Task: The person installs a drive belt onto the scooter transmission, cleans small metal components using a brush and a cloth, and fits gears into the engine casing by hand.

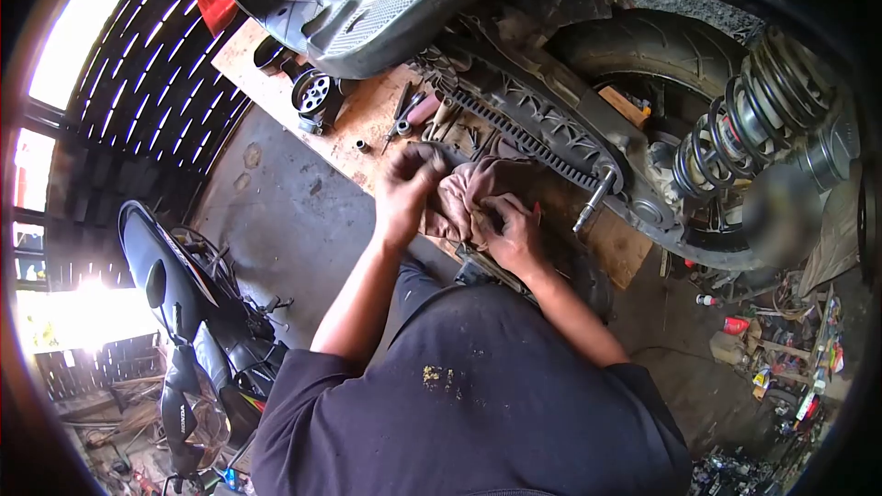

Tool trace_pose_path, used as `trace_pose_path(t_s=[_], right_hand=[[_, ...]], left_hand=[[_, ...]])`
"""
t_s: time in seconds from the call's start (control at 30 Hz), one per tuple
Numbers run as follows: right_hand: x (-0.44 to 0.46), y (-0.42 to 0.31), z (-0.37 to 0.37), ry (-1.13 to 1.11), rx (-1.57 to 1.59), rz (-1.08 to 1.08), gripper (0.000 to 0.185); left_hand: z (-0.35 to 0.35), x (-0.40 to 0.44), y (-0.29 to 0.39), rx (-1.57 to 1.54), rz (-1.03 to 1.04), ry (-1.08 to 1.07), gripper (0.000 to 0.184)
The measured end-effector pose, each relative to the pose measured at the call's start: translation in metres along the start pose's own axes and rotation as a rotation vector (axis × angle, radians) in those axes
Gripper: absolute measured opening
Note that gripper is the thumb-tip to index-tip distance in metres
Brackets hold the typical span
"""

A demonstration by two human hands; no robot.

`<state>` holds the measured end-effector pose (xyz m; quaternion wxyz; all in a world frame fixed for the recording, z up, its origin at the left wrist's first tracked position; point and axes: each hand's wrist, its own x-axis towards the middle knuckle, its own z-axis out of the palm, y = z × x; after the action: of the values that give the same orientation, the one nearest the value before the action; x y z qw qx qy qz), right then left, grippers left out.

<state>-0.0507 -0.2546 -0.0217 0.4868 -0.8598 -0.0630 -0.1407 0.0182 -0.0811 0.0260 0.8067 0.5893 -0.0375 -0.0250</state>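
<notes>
My left hand point(404, 193) is raised at the left edge of a crumpled pinkish-brown rag point(482, 179), its blackened fingers curled and slightly blurred. Whatever may be inside those fingers cannot be made out. On the other side, my right hand point(514, 237) grips the near folds of the rag, its fingers bent into the cloth. Just beyond the rag, a long black ribbed engine cover point(542, 133) runs along the scooter. A chrome socket tool point(595, 202) sticks out from the cover's right end. Small tools and a socket point(361, 145) lie left of the rag.
The wooden board point(266, 101) carries a round black-and-silver part point(315, 95). A rear tire point(643, 55) and a coil-spring shock point(735, 138) stand at the right. A parked motorcycle point(197, 312) is at the left; clutter covers the floor at lower right.
</notes>
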Motion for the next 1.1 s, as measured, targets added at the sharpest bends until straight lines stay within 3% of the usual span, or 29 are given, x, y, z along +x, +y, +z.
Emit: trace_pose_path(t_s=[0.13, 0.23, 1.1], right_hand=[[-0.01, 0.004, 0.001, -0.042, -0.116, -0.019, 0.025], [-0.012, 0.008, 0.003, -0.046, -0.066, -0.027, 0.027], [-0.013, 0.012, 0.003, -0.02, -0.012, 0.01, 0.025]], left_hand=[[0.006, 0.054, 0.014, 0.081, 0.189, 0.263, 0.024], [0.017, 0.08, 0.019, -0.135, 0.2, 0.285, 0.022], [0.025, 0.103, 0.003, -0.04, 0.191, 0.368, 0.018]])
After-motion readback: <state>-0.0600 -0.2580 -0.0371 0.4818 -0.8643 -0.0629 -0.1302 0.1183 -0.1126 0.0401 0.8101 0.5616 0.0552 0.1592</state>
